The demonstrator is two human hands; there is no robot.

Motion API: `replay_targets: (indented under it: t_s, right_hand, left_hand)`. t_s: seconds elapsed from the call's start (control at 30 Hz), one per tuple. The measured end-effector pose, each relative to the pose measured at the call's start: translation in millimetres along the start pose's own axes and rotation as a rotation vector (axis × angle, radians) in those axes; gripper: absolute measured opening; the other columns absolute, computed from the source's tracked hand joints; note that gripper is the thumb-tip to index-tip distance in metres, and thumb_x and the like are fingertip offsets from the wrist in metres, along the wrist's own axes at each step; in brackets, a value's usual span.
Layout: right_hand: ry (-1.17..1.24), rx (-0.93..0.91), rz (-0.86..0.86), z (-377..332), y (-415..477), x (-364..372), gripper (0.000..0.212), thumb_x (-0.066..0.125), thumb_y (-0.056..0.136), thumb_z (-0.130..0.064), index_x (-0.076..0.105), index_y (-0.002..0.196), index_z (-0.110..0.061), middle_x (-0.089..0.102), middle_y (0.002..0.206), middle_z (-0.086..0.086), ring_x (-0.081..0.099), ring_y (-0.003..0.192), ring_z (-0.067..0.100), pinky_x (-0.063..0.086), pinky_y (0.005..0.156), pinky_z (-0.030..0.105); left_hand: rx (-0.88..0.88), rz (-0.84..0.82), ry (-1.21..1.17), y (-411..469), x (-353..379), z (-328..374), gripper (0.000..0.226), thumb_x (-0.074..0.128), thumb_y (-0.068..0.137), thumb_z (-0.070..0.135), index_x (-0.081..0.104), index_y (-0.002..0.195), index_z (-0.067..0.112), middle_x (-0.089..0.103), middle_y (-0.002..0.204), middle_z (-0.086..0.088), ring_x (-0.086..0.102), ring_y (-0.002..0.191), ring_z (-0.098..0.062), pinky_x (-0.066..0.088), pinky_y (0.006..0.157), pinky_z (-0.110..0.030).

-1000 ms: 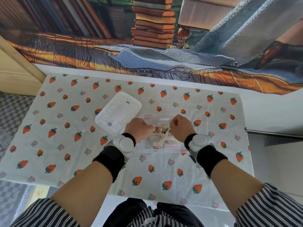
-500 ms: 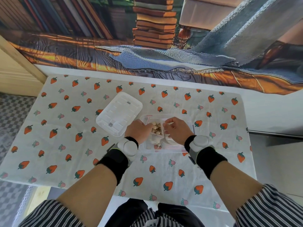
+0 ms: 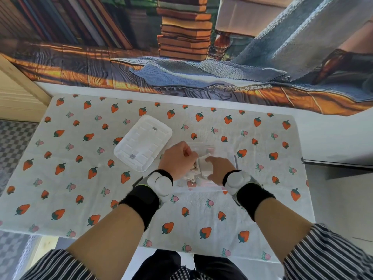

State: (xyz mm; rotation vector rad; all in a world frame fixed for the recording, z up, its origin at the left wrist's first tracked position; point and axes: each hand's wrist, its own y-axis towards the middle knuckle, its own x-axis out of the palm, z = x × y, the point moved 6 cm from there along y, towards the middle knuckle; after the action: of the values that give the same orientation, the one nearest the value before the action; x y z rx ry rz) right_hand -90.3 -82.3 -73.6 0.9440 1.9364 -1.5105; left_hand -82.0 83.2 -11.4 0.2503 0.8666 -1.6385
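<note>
**Two hands at work inside a clear container, head view**

Centre of frame: a clear container (image 3: 235,161) stands on a tablecloth (image 3: 80,178) printed with orange and pink strawberries; both hands are lowered into it from the near side. The left hand (image 3: 178,160) is over the container's left part, fingers curled tight with the thumb on top; whether it pinches anything cannot be told, as the fingertips are hidden. The right hand (image 3: 220,168) is just beside it, to the right; its fingers curl round a white piece (image 3: 205,167), crumpled and pale, which lies between the two hands and touches both. A few pale brown bits (image 3: 195,166) show in the narrow gap below the left hand; more pale contents lie beneath, too blurred to identify.

Left of centre: a white lid (image 3: 143,143) lies flat on the cloth, just beside the container and apart from the hands; its ribbed surface bears two small grey squares, one near each short end, too small to tell whether they carry writing.

Each wrist wears a black band with a white rounded device, left (image 3: 159,183) and right (image 3: 236,179); neither shows a legible mark. Striped sleeves occupy the lower corners.

Upper frame: a printed backdrop (image 3: 183,31) depicts stacked books and a blue knitted blanket; the book spines bear no readable titles.
</note>
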Motion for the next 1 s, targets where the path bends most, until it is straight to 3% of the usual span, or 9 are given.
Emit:
replay_targets:
  t_s: [0.13, 0.2, 0.37, 0.5, 0.6, 0.7, 0.83, 0.93, 1.0]
  right_hand:
    - [-0.249, 0.009, 0.031, -3.1, 6.3, 14.8, 0.029, 0.045, 0.098, -0.008, 0.056, 0.126, -0.008, 0.058, 0.127, 0.013, 0.058, 0.116, 0.026, 0.047, 0.094, 0.03]
    - [-0.218, 0.014, 0.097, -4.7, 4.2, 8.9, 0.021, 0.044, 0.098, -0.007, 0.06, 0.112, -0.007, 0.065, 0.114, 0.011, 0.063, 0.103, 0.026, 0.049, 0.081, 0.031]
    - [0.501, 0.084, 0.293, 17.4, -6.7, -29.1, 0.009, 0.05, 0.1, -0.024, 0.055, 0.095, -0.018, 0.062, 0.082, -0.001, 0.057, 0.072, 0.018, 0.042, 0.058, 0.025]
    - [1.132, 0.064, 0.221, 24.4, -22.0, -48.8, 0.013, 0.058, 0.099, -0.019, 0.062, 0.087, -0.015, 0.061, 0.072, -0.002, 0.053, 0.067, 0.016, 0.043, 0.062, 0.029]
    - [1.524, -0.005, 0.1, 18.5, -32.7, -58.8, 0.018, 0.056, 0.1, -0.011, 0.063, 0.083, -0.013, 0.057, 0.067, 0.001, 0.051, 0.065, 0.016, 0.04, 0.061, 0.028]
    - [1.779, -0.044, 0.011, 13.6, -37.0, -62.2, 0.016, 0.054, 0.1, -0.01, 0.065, 0.089, -0.013, 0.062, 0.08, 0.005, 0.055, 0.069, 0.018, 0.043, 0.063, 0.03]
    - [1.831, 0.021, -0.007, 15.5, -33.3, -56.5, 0.01, 0.053, 0.101, -0.015, 0.061, 0.105, -0.012, 0.066, 0.09, 0.007, 0.059, 0.073, 0.018, 0.049, 0.06, 0.027]
    - [1.703, 0.135, 0.05, 21.0, -30.5, -51.4, 0.007, 0.053, 0.101, -0.012, 0.06, 0.103, -0.012, 0.061, 0.088, 0.009, 0.055, 0.065, 0.017, 0.048, 0.054, 0.026]
    - [1.616, 0.196, 0.076, 23.7, -28.9, -50.3, 0.008, 0.055, 0.1, -0.015, 0.061, 0.104, -0.011, 0.061, 0.091, 0.011, 0.057, 0.064, 0.017, 0.049, 0.053, 0.026]
  left_hand:
    - [-0.007, 0.039, -0.025, -0.2, -3.6, -0.6, 0.016, 0.063, 0.089, 0.031, 0.056, 0.077, 0.023, 0.055, 0.065, 0.012, 0.051, 0.063, -0.007, 0.039, 0.06, -0.025]
    - [-0.008, 0.048, -0.022, -0.8, -6.6, -2.0, 0.015, 0.063, 0.09, 0.03, 0.058, 0.08, 0.019, 0.055, 0.067, 0.011, 0.051, 0.063, -0.006, 0.038, 0.059, -0.022]
    - [0.0, 0.081, -0.07, 0.9, -13.9, 0.5, 0.014, 0.061, 0.092, 0.029, 0.059, 0.083, 0.017, 0.057, 0.07, 0.009, 0.052, 0.067, -0.008, 0.038, 0.06, -0.022]
    - [-0.036, 0.106, -0.121, 3.7, -12.4, 1.0, 0.021, 0.058, 0.096, 0.04, 0.062, 0.088, 0.021, 0.07, 0.081, 0.009, 0.064, 0.079, -0.008, 0.051, 0.07, -0.024]
    - [-0.139, 0.017, -0.374, 2.7, -3.5, 9.4, 0.034, 0.056, 0.099, 0.049, 0.065, 0.091, 0.018, 0.075, 0.088, 0.0, 0.075, 0.082, -0.015, 0.063, 0.079, -0.039]
    - [-0.29, -0.133, -0.649, 1.8, 10.0, 18.3, 0.041, 0.051, 0.101, 0.054, 0.062, 0.094, 0.015, 0.071, 0.098, -0.01, 0.074, 0.089, -0.027, 0.061, 0.09, -0.043]
    - [-0.357, -0.267, -1.006, -1.2, 13.4, 23.5, 0.034, 0.053, 0.105, 0.037, 0.064, 0.114, 0.006, 0.073, 0.108, -0.019, 0.069, 0.091, -0.026, 0.061, 0.078, -0.034]
    - [-0.239, -0.273, -1.006, 1.1, 4.0, 25.5, 0.016, 0.056, 0.104, 0.011, 0.07, 0.109, 0.005, 0.068, 0.1, -0.016, 0.066, 0.081, -0.019, 0.058, 0.067, -0.025]
    - [-0.222, -0.267, -0.988, 2.4, 0.4, 24.6, 0.014, 0.059, 0.101, 0.006, 0.071, 0.107, 0.003, 0.066, 0.095, -0.017, 0.064, 0.077, -0.019, 0.057, 0.065, -0.024]
